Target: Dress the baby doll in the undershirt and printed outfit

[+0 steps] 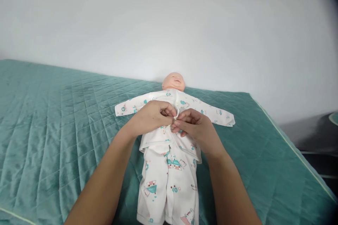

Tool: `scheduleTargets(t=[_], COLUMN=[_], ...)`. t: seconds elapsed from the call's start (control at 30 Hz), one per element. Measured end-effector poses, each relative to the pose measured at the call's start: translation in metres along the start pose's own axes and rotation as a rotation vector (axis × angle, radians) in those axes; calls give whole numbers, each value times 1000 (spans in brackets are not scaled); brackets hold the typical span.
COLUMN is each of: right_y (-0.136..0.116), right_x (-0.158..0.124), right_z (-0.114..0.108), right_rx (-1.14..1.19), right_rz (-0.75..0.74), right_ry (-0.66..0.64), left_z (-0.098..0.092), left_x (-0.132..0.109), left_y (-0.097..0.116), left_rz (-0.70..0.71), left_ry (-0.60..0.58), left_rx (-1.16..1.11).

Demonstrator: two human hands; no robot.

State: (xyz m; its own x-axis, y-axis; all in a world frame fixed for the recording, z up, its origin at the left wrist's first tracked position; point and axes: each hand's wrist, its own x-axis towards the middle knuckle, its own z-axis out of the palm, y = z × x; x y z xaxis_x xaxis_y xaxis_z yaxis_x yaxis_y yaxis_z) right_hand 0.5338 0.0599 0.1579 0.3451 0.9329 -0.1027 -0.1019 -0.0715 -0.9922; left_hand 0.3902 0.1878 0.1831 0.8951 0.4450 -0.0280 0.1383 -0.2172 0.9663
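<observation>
A baby doll [173, 81] lies on its back, dressed in a white printed shirt [151, 137] and matching white trousers [155, 175]. My left hand [155, 114] pinches the shirt's front edge at the middle of the chest. From the other side, my right hand [194, 124] pinches the same front opening, its fingertips meeting those of the left. Whatever small fastener may lie between the fingertips is hidden. Both shirt sleeves stretch out sideways, and the lower front of the shirt hangs slightly apart over the trousers' waist.
A green quilted cover [66, 126] lies beneath the doll, with a pale piped edge on the right. Behind the doll's head stands a white wall [169, 31]. A dark object with a rounded top [334, 117] is partly visible at the far right.
</observation>
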Motion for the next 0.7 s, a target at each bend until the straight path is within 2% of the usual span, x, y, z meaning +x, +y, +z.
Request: scheduleTargets(t=[0.13,0.33,0.6,0.7], right_y=[-1,-2,2,1], right_x=[0,-2,-1,-3], right_z=[1,1,-1,0], right_rx=[-40,-96,21,3], right_rz=[-1,-64,-118,-156], right_ry=[4,-40,13,23], left_z=[0,-7,-19,-15], left_x=[2,-1,-8,-14], left_y=[-3,-4,4,1], left_rz=[12,39,-12,-9], left_ry=[6,-59,-164,-118], left_rx=[-47,-38,109,200])
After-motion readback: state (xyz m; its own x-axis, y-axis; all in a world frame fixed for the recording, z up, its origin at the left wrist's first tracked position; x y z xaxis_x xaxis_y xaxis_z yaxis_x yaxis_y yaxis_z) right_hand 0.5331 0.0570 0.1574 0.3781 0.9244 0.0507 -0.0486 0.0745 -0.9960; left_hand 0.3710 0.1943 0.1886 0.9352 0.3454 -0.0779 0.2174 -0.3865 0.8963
